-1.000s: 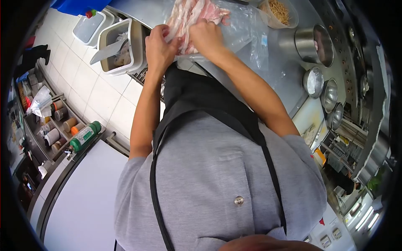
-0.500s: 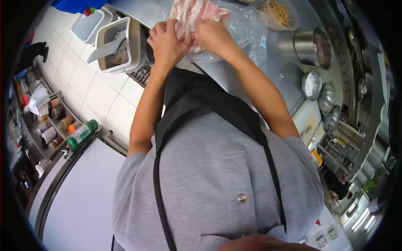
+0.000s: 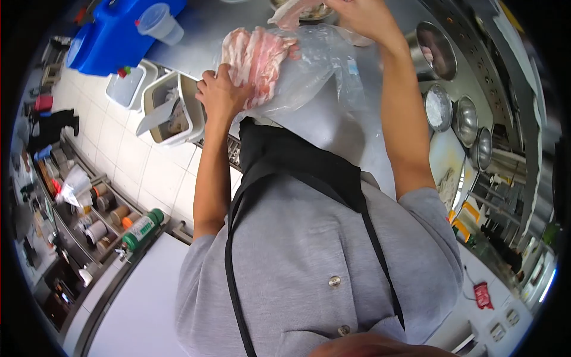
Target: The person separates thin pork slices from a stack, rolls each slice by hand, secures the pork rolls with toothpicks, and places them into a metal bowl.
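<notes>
A pile of raw bacon slices [image 3: 256, 59] lies on a clear plastic bag [image 3: 315, 74] on the metal counter. My left hand [image 3: 223, 92] rests against the near left edge of the pile, fingers apart. Up at the right, my right hand [image 3: 363, 21] pinches a slice of bacon [image 3: 288, 15] that hangs to the left, away from the pile. Below that slice a bowl [image 3: 321, 13] with something in it shows in part. My right fingertips are cut off by the top of the view.
Left of the pile stand a blue container [image 3: 113, 38], a clear plastic cup [image 3: 159, 24] and a white bin [image 3: 193, 116] below counter level. On the right are a steel pot [image 3: 437, 50] and several metal bowls [image 3: 467, 122], one holding white powder [image 3: 438, 107].
My right hand has left the pile and moved up and right, lifting one bacon slice. My left hand stays by the pile. The view has shifted, showing more of the blue container.
</notes>
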Available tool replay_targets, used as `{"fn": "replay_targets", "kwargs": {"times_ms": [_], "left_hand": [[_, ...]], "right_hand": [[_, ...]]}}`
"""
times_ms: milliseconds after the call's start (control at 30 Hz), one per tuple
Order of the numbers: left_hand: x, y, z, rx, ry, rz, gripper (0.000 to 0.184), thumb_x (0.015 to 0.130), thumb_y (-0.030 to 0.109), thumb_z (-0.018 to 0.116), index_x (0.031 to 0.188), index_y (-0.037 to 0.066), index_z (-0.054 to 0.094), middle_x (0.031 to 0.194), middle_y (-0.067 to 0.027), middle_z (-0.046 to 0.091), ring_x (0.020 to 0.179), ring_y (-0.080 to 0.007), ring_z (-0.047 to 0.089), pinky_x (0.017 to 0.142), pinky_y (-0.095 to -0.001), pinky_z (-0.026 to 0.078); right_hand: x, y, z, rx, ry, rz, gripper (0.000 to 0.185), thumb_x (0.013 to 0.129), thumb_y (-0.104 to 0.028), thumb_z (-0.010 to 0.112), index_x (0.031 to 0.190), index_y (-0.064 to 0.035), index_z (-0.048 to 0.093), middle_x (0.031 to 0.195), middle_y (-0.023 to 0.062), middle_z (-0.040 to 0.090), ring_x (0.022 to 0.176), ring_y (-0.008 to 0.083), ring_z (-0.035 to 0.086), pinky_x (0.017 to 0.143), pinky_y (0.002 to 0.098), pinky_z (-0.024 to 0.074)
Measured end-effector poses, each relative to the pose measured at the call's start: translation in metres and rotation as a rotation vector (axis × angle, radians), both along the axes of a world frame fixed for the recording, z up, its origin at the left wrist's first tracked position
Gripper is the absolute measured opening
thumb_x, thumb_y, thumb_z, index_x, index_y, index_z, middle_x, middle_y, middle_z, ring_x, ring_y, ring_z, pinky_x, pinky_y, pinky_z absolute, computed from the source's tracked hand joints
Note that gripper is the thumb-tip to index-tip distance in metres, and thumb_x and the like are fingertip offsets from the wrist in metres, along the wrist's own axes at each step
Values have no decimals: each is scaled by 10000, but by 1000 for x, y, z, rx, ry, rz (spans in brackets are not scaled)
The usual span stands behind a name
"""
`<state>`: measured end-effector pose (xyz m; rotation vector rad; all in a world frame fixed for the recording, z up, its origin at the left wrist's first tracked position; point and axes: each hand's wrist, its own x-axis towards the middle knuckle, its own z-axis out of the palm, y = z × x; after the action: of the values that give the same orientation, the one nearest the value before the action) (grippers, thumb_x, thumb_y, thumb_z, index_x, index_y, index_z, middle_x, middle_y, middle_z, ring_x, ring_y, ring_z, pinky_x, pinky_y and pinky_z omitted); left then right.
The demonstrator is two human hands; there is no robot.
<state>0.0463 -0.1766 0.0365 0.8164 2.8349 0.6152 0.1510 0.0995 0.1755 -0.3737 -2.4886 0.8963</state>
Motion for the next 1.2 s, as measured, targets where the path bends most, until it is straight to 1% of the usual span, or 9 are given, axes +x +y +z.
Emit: {"fn": "replay_targets", "kwargs": {"times_ms": [233, 333, 400, 433, 567, 633, 767, 1067, 1200], "left_hand": [[10, 89, 49, 511, 55, -631, 710, 775, 290, 833, 1390, 75, 550, 1403, -211, 521, 1289, -372, 512, 1034, -518, 443], [40, 139, 57, 716, -262, -952, 629, 812, 229, 822, 1364, 59, 575, 1381, -153, 576, 1264, -275, 553, 1018, -451, 464], [54, 168, 59, 439, -615, -1124, 572, 798, 214, 823, 1270, -30, 612, 1217, -164, 684, 1117, -253, 645, 959, -374, 488], [64, 180, 46, 473, -898, -1132, 379, 829, 168, 794, 1140, -20, 688, 993, -76, 746, 895, -207, 689, 845, -323, 520], [97, 213, 28, 412, -921, -1185, 223, 863, 133, 751, 1035, -7, 721, 908, -60, 746, 779, -180, 675, 769, -300, 526], [110, 228, 29, 437, -536, -1189, 177, 877, 134, 730, 995, 3, 728, 879, -77, 739, 766, -173, 671, 751, -309, 527], [127, 248, 24, 519, -348, -1246, 161, 884, 133, 717, 978, 2, 716, 870, -95, 733, 771, -172, 678, 741, -316, 526], [167, 197, 12, 342, -1037, -1185, 133, 945, 53, 672, 1044, -28, 634, 859, -43, 713, 748, -87, 641, 700, -243, 508], [179, 176, -33, 267, -1322, -872, 157, 921, 50, 689, 1041, -29, 624, 814, -46, 695, 745, -116, 674, 653, -273, 547]], "right_hand": [[82, -8, 68, 78, -117, -28, 196, 837, -183, 645, 838, 12, 636, 722, 154, 670, 648, 213, 645, 612, 365, 504], [121, -1, 70, 76, -102, -29, 185, 829, -173, 659, 837, 11, 641, 714, 152, 662, 646, 214, 641, 614, 360, 503], [148, 3, 67, 97, -108, -86, 170, 829, -161, 657, 838, 8, 642, 713, 146, 661, 648, 216, 639, 616, 361, 501], [161, 5, 65, 119, -109, -107, 155, 829, -149, 656, 839, 6, 644, 712, 141, 659, 650, 219, 638, 618, 363, 500], [216, 12, 50, 165, -135, -214, 122, 840, -124, 648, 867, -5, 648, 730, 132, 662, 670, 223, 637, 627, 368, 494], [239, 10, 40, 39, -152, -316, 116, 860, -120, 651, 901, -12, 647, 748, 123, 662, 687, 221, 632, 639, 370, 490], [274, -5, 29, -19, -198, -550, 110, 882, -122, 657, 928, -22, 651, 761, 113, 666, 701, 213, 634, 649, 365, 489], [298, 2, 23, 44, -114, -559, 148, 862, -131, 666, 961, -24, 696, 836, 141, 709, 760, 271, 682, 677, 388, 499], [259, 75, -68, 74, -285, -267, 182, 772, -87, 649, 919, -3, 717, 889, 206, 714, 821, 355, 699, 711, 437, 539]]}}
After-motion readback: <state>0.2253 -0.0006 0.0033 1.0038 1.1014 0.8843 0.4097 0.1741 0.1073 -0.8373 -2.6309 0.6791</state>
